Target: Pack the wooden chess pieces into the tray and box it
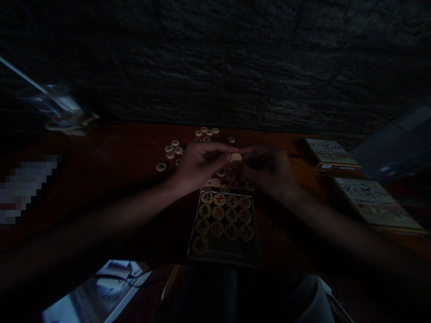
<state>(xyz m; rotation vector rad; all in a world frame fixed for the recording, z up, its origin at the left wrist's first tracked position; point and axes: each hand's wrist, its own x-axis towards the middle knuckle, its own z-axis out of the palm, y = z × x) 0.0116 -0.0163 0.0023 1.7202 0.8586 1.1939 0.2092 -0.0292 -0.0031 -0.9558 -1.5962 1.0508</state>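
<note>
My left hand (201, 162) and my right hand (269, 169) meet above the table, both closed on one pale round Chinese chess piece (236, 158). My left thumb presses its left side, and the right fingers touch it from the other side. Just below the hands, a shallow open box (225, 259) holds rows of pieces with red and black characters. Its front row has a single black-marked piece (200, 245) at the left. Loose pieces (215, 182) lie between the box and my hands, partly covered by them.
More loose pieces (175, 143) are scattered towards the wall (215, 67). Two printed boxes (332, 151) (377, 202) lie on the right of the wooden table (128, 148). A clear plastic container (65, 107) stands at the back left. The scene is dim.
</note>
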